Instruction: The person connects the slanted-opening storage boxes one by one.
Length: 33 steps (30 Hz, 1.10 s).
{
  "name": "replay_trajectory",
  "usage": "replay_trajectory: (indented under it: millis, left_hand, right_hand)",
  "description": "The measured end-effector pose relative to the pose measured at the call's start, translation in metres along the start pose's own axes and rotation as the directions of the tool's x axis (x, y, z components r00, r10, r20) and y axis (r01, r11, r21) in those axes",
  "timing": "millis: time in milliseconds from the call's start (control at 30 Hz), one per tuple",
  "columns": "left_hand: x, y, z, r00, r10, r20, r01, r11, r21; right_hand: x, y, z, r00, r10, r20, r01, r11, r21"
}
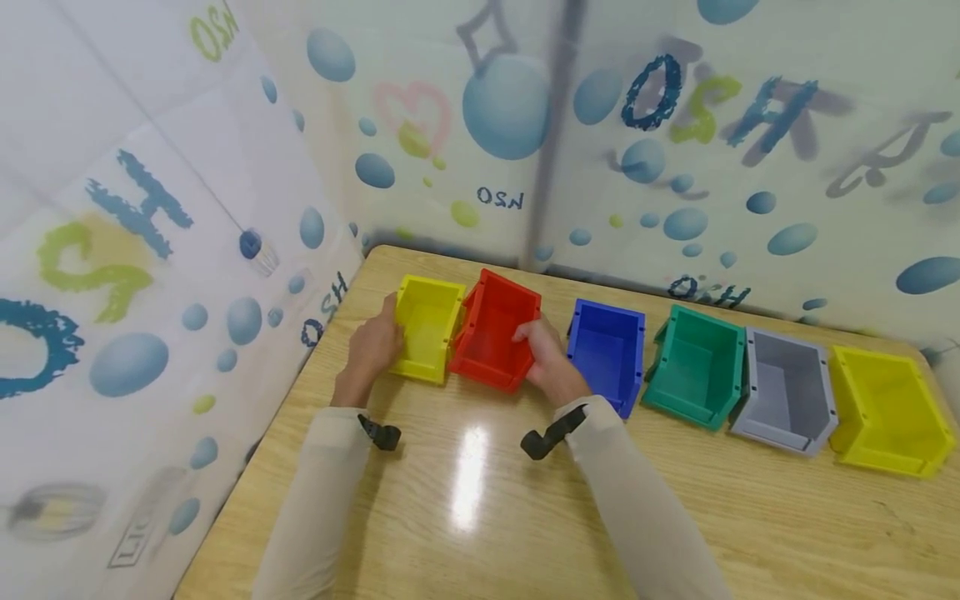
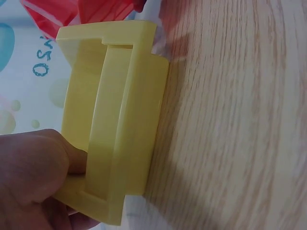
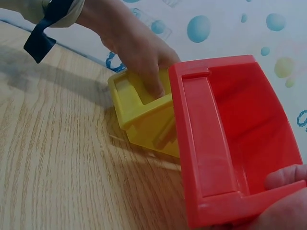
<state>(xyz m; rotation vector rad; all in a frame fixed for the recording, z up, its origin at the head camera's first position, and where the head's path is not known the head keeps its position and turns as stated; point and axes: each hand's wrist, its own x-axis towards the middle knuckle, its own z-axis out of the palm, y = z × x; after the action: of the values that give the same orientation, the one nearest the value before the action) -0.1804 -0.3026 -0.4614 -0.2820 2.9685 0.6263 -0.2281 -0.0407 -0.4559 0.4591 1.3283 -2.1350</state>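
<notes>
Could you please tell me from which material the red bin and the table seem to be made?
Red bin: most likely moulded plastic, smooth with a soft sheen; its colour is even and its edges look cleanly formed.
Table: wood or a wood-look laminate, I cannot tell which, with a shiny finish; grain lines show and it reflects a bright streak.

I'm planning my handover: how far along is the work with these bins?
Apparently done: the green bin, grey bin and far-right yellow bin stand close together. In hand: the left hand grips the far-left yellow bin; the right hand holds the red bin beside it. Possibly left: closing the visible gap between the red bin and the blue bin.
</notes>
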Motion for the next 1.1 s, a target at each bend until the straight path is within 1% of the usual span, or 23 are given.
replay_trajectory:
  millis: [133, 300, 500, 600, 733, 833, 1000, 1100]
  left_hand:
    - [0.0, 0.001, 0.001, 1.0, -0.006, 0.005, 0.006, 1.0, -0.001]
    - [0.001, 0.001, 0.002, 1.0, -0.004, -0.007, 0.004, 1.0, -0.001]
    - [0.004, 0.003, 0.003, 1.0, 0.008, -0.007, -0.008, 1.0, -0.006]
    - [0.004, 0.005, 0.003, 1.0, 0.007, -0.008, -0.007, 1.0, -0.003]
    - [0.002, 0.007, 0.001, 1.0, 0.001, 0.0, -0.001, 1.0, 0.005]
    - [0.002, 0.007, 0.0, 1.0, 0.0, 0.005, 0.0, 1.0, 0.008]
    - [0.001, 0.004, -0.002, 1.0, -0.007, 0.009, 0.007, 1.0, 0.004]
    - [0.001, 0.002, -0.002, 1.0, -0.012, 0.014, 0.012, 1.0, 0.003]
  right_hand:
    - [-0.001, 0.002, 0.004, 1.0, -0.031, -0.006, 0.03, 0.999, -0.029]
    - [-0.002, 0.002, 0.008, 0.997, -0.072, -0.021, 0.071, 0.995, -0.064]
    - [-0.004, 0.0, 0.008, 0.996, -0.072, -0.051, 0.068, 0.994, -0.082]
    - [-0.006, -0.002, 0.01, 0.996, -0.074, -0.058, 0.067, 0.991, -0.116]
    - [-0.011, -0.006, 0.014, 0.995, -0.052, -0.08, 0.038, 0.984, -0.177]
    - [-0.015, -0.011, 0.019, 0.994, -0.054, -0.094, 0.03, 0.971, -0.239]
    - [-0.02, -0.017, 0.029, 0.992, -0.077, -0.105, 0.035, 0.934, -0.356]
    - [-0.02, -0.017, 0.033, 0.992, -0.061, -0.113, 0.012, 0.918, -0.395]
